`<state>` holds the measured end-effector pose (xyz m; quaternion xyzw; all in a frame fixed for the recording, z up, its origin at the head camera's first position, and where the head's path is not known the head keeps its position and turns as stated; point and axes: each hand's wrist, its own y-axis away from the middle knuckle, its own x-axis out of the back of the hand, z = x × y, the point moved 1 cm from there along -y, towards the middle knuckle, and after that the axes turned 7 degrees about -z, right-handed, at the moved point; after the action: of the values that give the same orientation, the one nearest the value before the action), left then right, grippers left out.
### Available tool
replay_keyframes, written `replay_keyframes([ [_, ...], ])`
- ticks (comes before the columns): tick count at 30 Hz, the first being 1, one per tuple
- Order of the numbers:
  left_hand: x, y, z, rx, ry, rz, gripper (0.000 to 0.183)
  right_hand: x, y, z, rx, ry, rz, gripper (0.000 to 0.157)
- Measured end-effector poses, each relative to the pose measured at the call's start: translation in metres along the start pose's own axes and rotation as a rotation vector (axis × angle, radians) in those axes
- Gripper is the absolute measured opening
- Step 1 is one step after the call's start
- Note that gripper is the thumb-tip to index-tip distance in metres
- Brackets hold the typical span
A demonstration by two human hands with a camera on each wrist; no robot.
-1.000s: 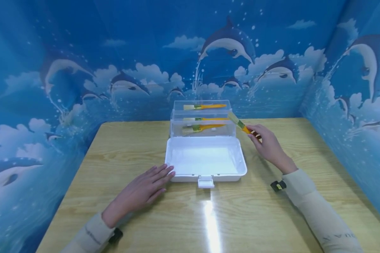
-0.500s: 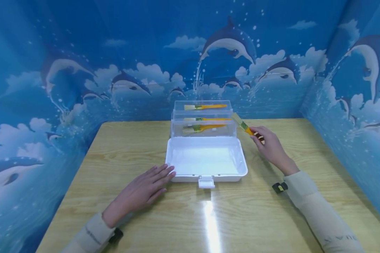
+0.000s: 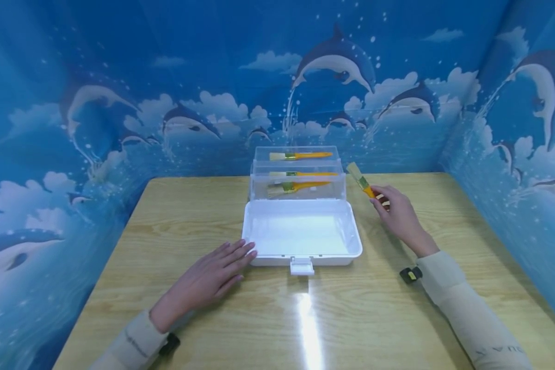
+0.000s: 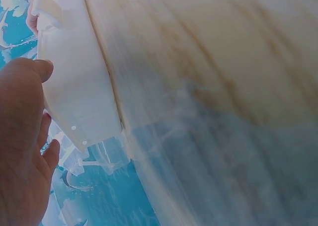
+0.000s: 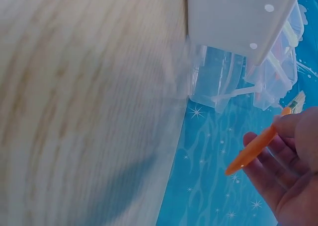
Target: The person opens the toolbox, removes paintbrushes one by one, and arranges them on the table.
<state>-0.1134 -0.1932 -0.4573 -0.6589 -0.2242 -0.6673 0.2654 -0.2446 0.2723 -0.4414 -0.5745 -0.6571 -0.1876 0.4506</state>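
In the head view, a white plastic storage box stands with its lid raised at the middle of the table. Behind its main compartment, clear stepped trays hold an upper paintbrush, a middle paintbrush and a lower paintbrush. My right hand pinches another paintbrush by its orange handle, bristles up and to the left, to the right of the trays. My left hand touches the box's front left corner with fairly straight fingers.
The white front latch hangs down. Wood-grain table surrounds the box. A blue dolphin-print curtain borders the back and sides.
My right hand has moved slightly to the right with its paintbrush, away from the clear trays. My left hand and the box stay where they were.
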Motion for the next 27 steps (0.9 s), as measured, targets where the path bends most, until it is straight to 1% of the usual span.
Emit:
replay_keyframes([
  [7, -0.0009, -0.0005, -0.0009, -0.007, 0.002, 0.003, 0.061, -0.0001, -0.0006, 0.0009, -0.067, -0.005, -0.059, 0.036],
  [14, -0.0027, -0.0006, -0.0019, -0.004, 0.002, -0.005, 0.061, -0.0016, -0.0019, 0.0031, -0.126, 0.025, -0.116, 0.038],
  [21, -0.0014, -0.0002, -0.0015, -0.011, 0.007, 0.005, 0.061, -0.0038, -0.0032, 0.0053, -0.194, 0.003, -0.168, 0.039],
  [27, -0.0018, -0.0005, -0.0019, -0.006, 0.000, 0.000, 0.061, -0.0056, -0.0054, 0.0073, -0.228, -0.005, -0.191, 0.039],
])
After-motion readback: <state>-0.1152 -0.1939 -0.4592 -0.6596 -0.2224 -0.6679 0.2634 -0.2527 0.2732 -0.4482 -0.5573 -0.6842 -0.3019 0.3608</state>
